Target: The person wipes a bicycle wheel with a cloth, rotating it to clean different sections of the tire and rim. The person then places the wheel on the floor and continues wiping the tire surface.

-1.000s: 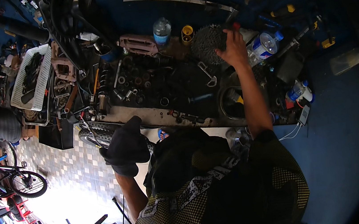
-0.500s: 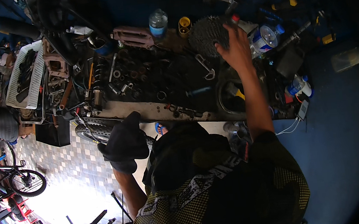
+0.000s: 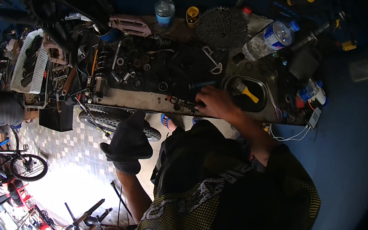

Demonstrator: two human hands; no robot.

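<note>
My left hand, itself out of sight, holds up a black cloth-like thing (image 3: 129,140) in front of the bench; the forearm rises from below. My right hand (image 3: 217,102) is at the bench's front edge, fingers curled down beside a row of small dark metal parts (image 3: 179,102). Whatever those fingers grip is hidden. A dark blue-handled tool (image 3: 203,84) lies just beyond the knuckles. To the right, a yellow-handled brush (image 3: 248,93) rests in a dark oval tray (image 3: 263,104). A large toothed bicycle cassette (image 3: 221,28) lies farther back.
The cluttered bench (image 3: 122,99) carries a clear bottle (image 3: 266,40), a yellow cup (image 3: 192,16), a shock absorber (image 3: 96,82) and a white basket (image 3: 26,65). Below it is a bicycle tyre (image 3: 97,118). Bikes stand on the tiled floor at left; a blue wall is at right.
My right hand has come back from the cassette at the rear to the bench's front edge, its fingers now curled. My left hand stays put with the black cloth-like thing. The view has shifted slightly.
</note>
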